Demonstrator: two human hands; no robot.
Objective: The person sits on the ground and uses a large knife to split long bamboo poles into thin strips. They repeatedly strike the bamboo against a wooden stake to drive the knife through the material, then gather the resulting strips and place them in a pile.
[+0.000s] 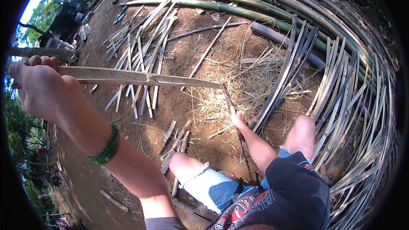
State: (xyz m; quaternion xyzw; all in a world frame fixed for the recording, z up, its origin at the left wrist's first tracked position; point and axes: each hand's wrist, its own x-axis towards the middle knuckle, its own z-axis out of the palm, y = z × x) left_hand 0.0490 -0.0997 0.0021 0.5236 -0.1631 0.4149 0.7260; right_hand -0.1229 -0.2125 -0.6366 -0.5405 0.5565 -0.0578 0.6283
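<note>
My left hand (49, 87), with a green woven band on its wrist, is raised at the far left and wrapped round one end of a split bamboo strip (128, 76). The strip runs across to the right, a node showing along its length. Lower down, my right hand (238, 121) grips the handle of a knife (225, 91), whose thin dark blade points up and away. Blade and far end of the strip meet, or nearly so; whether they touch I cannot tell. Pale bamboo shavings (247, 85) lie on the ground behind the blade.
Long green bamboo poles (204, 5) lie across the back and curve down the right. Split strips lie in a pile (147, 55) at back left, a dark bundle (285, 76) right of my knife hand, and a large heap (358, 132) at far right. Short offcuts (174, 138) rest by my knee.
</note>
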